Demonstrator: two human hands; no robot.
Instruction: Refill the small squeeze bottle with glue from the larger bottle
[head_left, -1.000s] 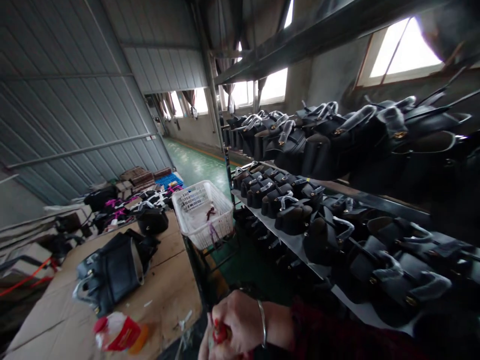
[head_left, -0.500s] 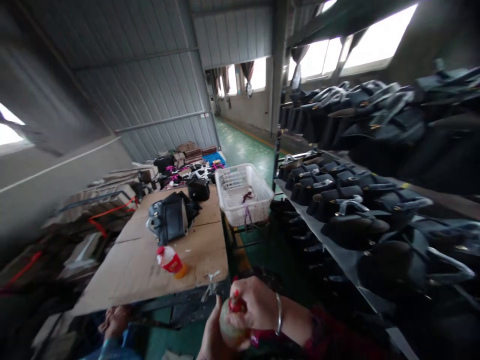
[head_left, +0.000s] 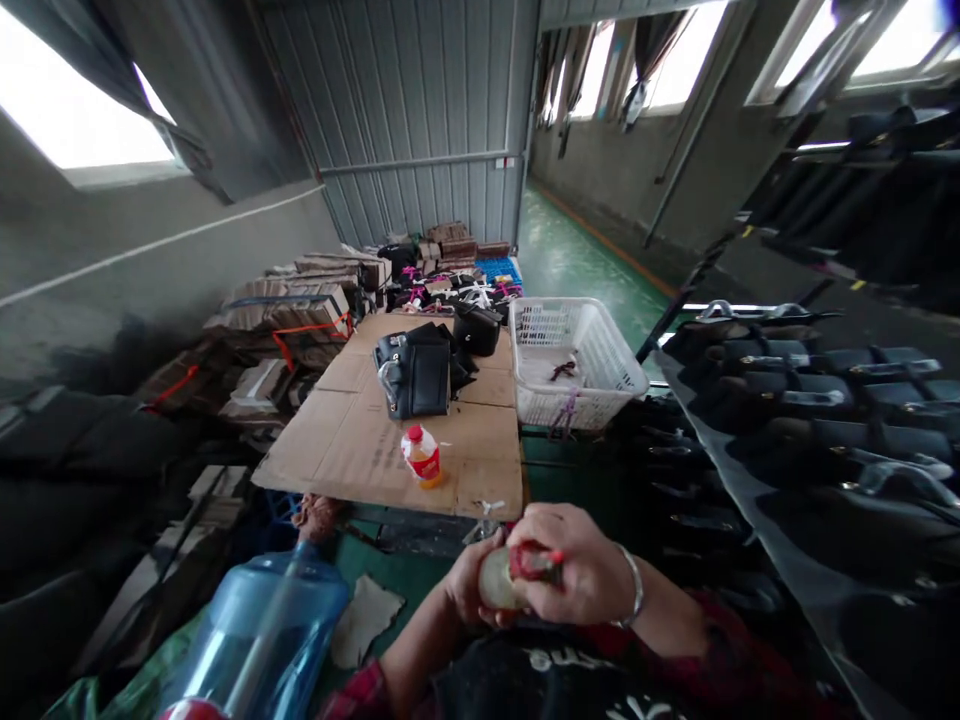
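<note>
At the bottom centre, my left hand (head_left: 472,580) is wrapped round the pale rounded body of a small container (head_left: 495,582). My right hand (head_left: 574,565), with a bangle at its wrist, closes over the container's red top (head_left: 534,562). The container is tilted and its lower side is partly hidden by my fingers. Beyond my hands, a bottle with a red cap and orange liquid (head_left: 423,458) stands on the cardboard-covered table (head_left: 337,440). Black bags (head_left: 418,375) lie farther back on the cardboard.
A white plastic basket (head_left: 570,405) stands right of the table. Racks of black bags (head_left: 810,400) fill the right side. At lower left is a large blue water jug (head_left: 262,620). Stacked bundles (head_left: 285,310) line the left wall. Green floor (head_left: 577,240) runs along the back.
The view has turned right and down, bringing the blue jug into sight. My hands still hold the container, now more tilted, with its red top pointing right.
</note>
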